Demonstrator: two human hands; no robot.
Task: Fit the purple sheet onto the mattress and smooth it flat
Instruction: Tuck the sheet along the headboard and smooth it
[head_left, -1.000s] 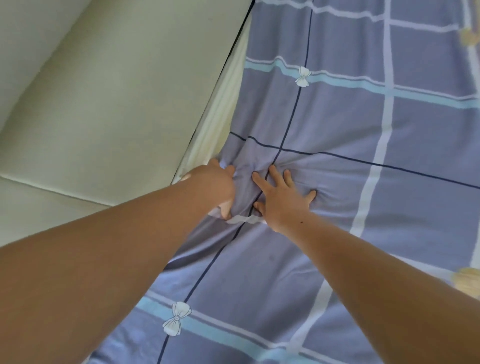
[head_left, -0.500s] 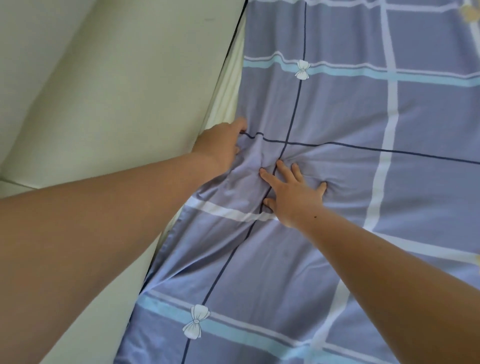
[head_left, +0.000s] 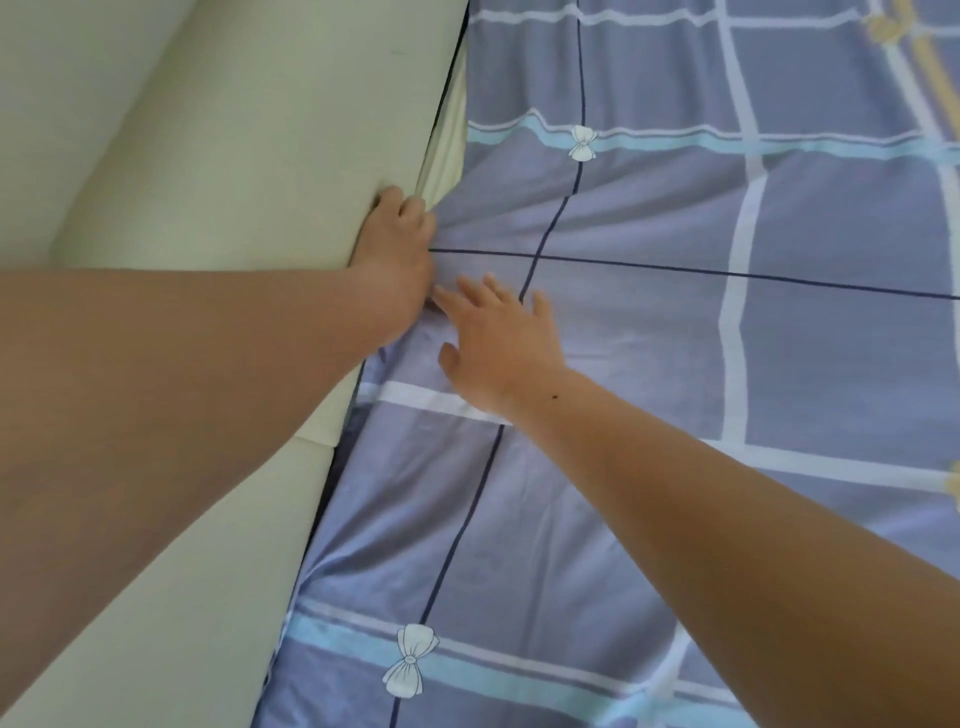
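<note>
The purple sheet, checked with white, blue and dark lines and small white bows, covers the mattress across the right of the view. A strip of bare cream mattress shows at its left edge further back. My left hand is at the sheet's left edge, in the gap beside the padded frame, fingers curled down into the gap with their tips hidden. My right hand lies flat on the sheet just right of it, fingers spread. Creases fan out from my left hand.
A pale padded bed frame or wall panel runs along the left side of the mattress, tight against it. A yellow print shows at the sheet's far right corner.
My left hand moved further back along the edge and down into the gap, taking the sheet's edge with it. My right hand slid left towards it. The bunched folds flattened.
</note>
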